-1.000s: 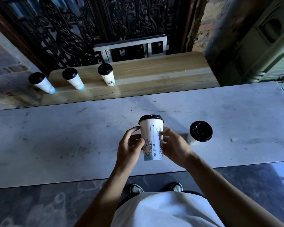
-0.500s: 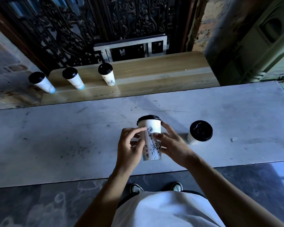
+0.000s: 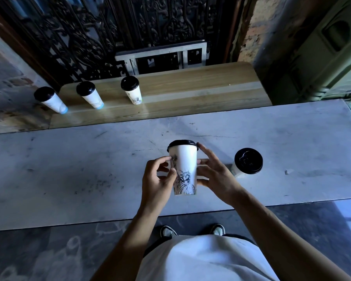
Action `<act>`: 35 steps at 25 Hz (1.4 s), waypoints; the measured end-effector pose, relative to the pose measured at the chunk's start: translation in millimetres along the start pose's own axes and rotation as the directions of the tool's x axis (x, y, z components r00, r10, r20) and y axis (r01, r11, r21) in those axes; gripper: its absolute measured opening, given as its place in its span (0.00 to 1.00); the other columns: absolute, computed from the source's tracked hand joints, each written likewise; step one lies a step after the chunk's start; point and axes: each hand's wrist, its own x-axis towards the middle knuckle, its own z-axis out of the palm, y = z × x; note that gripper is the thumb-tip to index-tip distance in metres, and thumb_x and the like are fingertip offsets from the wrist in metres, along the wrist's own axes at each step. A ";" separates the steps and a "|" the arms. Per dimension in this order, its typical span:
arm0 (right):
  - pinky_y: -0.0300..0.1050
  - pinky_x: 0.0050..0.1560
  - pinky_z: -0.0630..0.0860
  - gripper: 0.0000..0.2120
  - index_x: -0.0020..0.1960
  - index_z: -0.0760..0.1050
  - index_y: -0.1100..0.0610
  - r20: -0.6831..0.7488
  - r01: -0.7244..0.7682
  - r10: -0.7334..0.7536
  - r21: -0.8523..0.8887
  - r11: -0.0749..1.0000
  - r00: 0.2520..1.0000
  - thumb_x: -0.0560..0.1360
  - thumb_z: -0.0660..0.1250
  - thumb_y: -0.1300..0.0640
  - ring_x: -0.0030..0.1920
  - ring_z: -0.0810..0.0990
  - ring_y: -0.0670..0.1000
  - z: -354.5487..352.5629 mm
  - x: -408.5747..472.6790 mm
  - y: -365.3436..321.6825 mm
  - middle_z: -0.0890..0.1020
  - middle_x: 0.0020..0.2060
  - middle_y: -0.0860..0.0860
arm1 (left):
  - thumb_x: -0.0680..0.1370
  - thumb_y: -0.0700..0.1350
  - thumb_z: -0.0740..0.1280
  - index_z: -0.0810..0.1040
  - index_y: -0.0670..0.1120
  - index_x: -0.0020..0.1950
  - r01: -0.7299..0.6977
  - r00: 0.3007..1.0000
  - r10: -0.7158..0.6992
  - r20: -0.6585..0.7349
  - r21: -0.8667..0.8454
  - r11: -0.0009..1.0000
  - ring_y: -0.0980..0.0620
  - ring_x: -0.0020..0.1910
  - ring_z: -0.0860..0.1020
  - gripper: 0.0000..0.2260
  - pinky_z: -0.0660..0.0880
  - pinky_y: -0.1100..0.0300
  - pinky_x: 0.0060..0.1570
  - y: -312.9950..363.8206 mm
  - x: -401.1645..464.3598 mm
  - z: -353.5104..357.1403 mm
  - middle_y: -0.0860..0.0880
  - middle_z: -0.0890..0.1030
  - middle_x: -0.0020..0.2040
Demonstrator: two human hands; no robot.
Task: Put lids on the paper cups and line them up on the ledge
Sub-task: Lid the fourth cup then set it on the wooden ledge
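Cup with black lid held upright over marble counter, left grip and right grip both grasping it

Dim, bluish light lies over the pale stone surface, while a warmer band brightens the wooden ledge. The iron grille behind is nearly black. Wide-angle distortion bows the edges; focus stays fairly sharp throughout.
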 end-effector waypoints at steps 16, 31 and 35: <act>0.67 0.65 0.76 0.32 0.73 0.72 0.53 -0.022 -0.040 0.042 0.081 0.996 0.999 0.71 0.73 0.63 0.60 0.81 0.65 -9.7 4.5 4.2 0.78 0.57 0.64 | 0.71 0.52 0.71 0.85 0.58 0.50 0.121 0.991 -0.110 0.072 -0.156 0.980 0.51 0.49 0.85 0.08 0.82 0.41 0.59 -10.9 -1.2 4.7 0.53 0.88 0.49; 0.49 0.57 0.81 0.37 0.80 0.58 0.60 -0.024 -0.008 0.013 0.190 0.982 1.000 0.75 0.68 0.71 0.60 0.83 0.60 -16.4 10.3 10.1 0.83 0.62 0.62 | 0.79 0.38 0.71 0.84 0.54 0.59 -0.007 1.000 0.008 0.027 -0.040 0.999 0.52 0.49 0.84 0.14 0.81 0.57 0.51 -13.0 8.0 3.8 0.47 0.86 0.54; 0.53 0.67 0.75 0.22 0.72 0.72 0.66 0.176 0.043 -0.054 0.067 0.997 0.983 0.78 0.66 0.67 0.67 0.78 0.65 -15.0 10.2 6.6 0.80 0.65 0.66 | 0.77 0.30 0.68 0.85 0.61 0.51 -0.049 0.998 0.049 0.027 -0.003 0.999 0.51 0.46 0.85 0.24 0.83 0.53 0.46 -13.9 11.9 2.7 0.50 0.85 0.53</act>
